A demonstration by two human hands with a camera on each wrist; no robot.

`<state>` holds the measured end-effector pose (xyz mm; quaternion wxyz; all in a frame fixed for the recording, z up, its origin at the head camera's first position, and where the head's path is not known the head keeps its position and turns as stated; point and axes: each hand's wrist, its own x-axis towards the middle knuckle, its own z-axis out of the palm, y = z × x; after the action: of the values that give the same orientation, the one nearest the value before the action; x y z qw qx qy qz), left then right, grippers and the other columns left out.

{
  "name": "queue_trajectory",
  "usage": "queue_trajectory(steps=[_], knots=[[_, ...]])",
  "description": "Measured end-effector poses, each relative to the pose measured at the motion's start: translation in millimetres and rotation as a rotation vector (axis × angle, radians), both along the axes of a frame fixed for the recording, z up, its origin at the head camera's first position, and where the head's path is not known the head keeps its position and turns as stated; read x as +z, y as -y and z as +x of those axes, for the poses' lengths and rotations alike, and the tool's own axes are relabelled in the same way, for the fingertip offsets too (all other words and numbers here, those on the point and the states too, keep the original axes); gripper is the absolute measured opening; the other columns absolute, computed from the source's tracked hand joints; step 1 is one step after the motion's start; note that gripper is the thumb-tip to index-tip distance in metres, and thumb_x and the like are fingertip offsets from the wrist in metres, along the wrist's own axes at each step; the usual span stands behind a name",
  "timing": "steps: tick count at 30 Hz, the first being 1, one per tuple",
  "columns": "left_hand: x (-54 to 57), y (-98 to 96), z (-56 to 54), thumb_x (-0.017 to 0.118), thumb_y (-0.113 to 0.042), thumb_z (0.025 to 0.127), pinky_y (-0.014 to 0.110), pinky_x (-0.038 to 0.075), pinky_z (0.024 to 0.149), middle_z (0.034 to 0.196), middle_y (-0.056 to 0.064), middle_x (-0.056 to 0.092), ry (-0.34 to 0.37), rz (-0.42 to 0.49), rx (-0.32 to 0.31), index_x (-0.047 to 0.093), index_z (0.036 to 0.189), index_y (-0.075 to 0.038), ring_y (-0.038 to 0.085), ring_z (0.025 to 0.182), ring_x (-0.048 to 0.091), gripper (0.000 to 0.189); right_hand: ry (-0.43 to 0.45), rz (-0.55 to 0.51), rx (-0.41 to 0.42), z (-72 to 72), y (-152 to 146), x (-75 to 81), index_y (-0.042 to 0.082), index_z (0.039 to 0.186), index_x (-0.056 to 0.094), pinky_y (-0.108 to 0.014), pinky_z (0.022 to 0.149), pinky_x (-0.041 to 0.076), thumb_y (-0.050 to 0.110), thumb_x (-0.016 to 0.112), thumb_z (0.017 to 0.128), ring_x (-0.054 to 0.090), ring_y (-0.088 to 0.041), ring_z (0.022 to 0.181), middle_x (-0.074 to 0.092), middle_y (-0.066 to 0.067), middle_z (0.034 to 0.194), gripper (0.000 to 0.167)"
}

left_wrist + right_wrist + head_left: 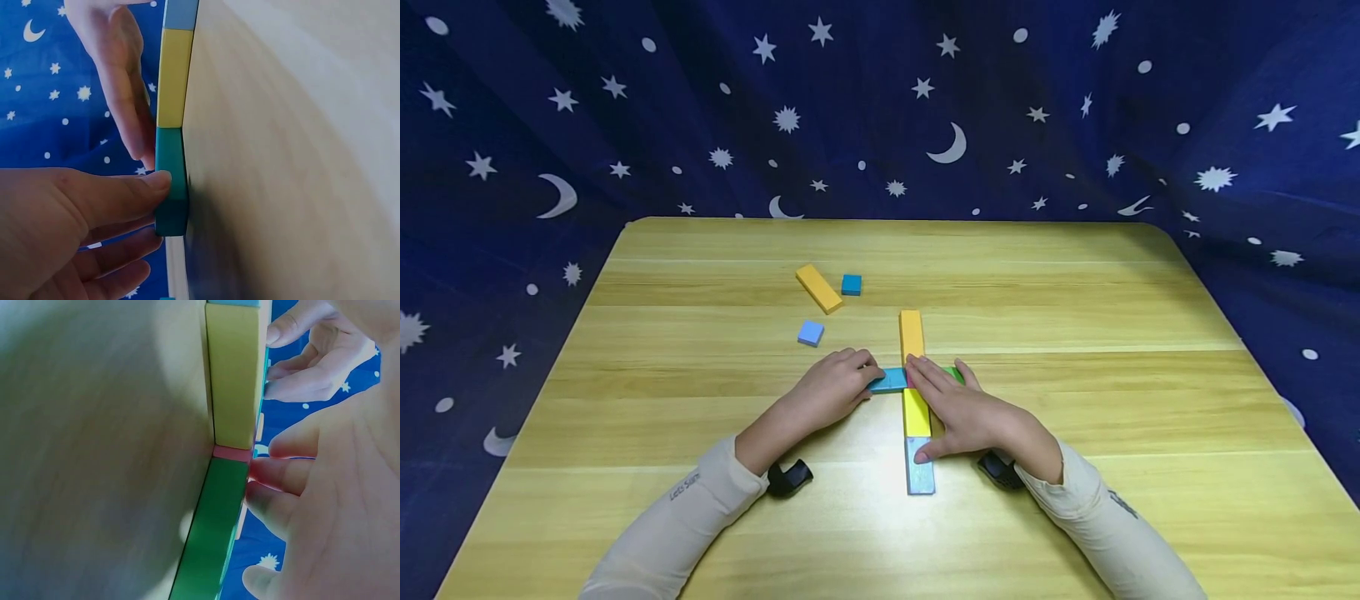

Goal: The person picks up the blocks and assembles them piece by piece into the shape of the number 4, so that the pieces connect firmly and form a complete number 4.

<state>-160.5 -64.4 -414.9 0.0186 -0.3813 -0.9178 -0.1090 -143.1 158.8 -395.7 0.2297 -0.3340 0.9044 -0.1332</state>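
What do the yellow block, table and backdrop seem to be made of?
Yellow block: perhaps painted wood or plastic, smooth; its colour is even, with no clear grain.
Table: wood or wood-look laminate, slightly glossy; streaky grain and a pale sheen.
Backdrop: probably printed fabric, matte; it hangs in soft folds.

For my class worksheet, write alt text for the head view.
A left hand pinches a blue block in a cross of coloured blocks on a table; the right hand partly covers the cross. Three loose blocks lie to its left.
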Motion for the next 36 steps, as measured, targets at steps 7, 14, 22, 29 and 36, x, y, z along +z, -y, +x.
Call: queue_trajectory(steps=[7,14,22,29,36], knots=[[-0.4,0.9,-0.3,0.067,-0.017,0.083,0.032,0.046,0.09,0.105,0.003,0.062,0.0,-0.002,0.009,0.066,0.108,-0.009,0.018,0.098,0.057,0.026,0.008,-0.028,-0.006,-1.7,-1,1.1,0.004,0.146,0.001,-0.059,0.107,-0.003,0.057,0.069,0.068,0.004,-0.028,0.142,0.002,-0.013,0.154,0.117],[0.0,0.5,-1.5,0.066,-0.016,0.083,0.032,0.046,0.09,0.105,0.003,0.061,-0.014,-0.016,0.002,0.066,0.108,-0.009,0.019,0.098,0.057,0.026,-0.026,-0.087,-0.135,-6.4,-12,7.6,0.001,0.146,0.004,-0.06,0.107,0.011,0.051,0.069,0.073,0.008,-0.032,0.14,0.004,-0.017,0.153,0.11],[-0.7,1.7,-1.7,0.067,-0.015,0.083,0.033,0.046,0.091,0.105,0.003,0.062,-0.024,-0.014,-0.002,0.066,0.108,-0.01,0.019,0.099,0.058,0.026,0.069,-0.131,-0.162,-9.0,-14,6.7,0.002,0.146,0.001,-0.049,0.11,0.018,0.046,0.067,0.077,0.005,-0.033,0.14,-0.001,-0.018,0.153,0.106],[-1.7,2.0,-1.5,0.066,-0.015,0.083,0.033,0.046,0.09,0.105,0.004,0.062,-0.022,-0.006,0.0,0.066,0.108,-0.009,0.019,0.098,0.058,0.026,0.088,-0.136,-0.153,-7.2,-12,5.7,0.002,0.146,-0.001,-0.049,0.111,0.017,0.046,0.067,0.077,0.003,-0.032,0.141,-0.002,-0.016,0.153,0.106],[-1.1,1.7,-1.7,0.066,-0.015,0.083,0.033,0.046,0.09,0.105,0.003,0.062,-0.01,-0.008,0.005,0.066,0.108,-0.01,0.019,0.098,0.058,0.025,0.017,-0.085,-0.105,-6.6,-9,2.6,0.001,0.146,0.005,-0.05,0.111,0.016,0.052,0.067,0.074,0.006,-0.033,0.141,0.003,-0.017,0.153,0.108]])
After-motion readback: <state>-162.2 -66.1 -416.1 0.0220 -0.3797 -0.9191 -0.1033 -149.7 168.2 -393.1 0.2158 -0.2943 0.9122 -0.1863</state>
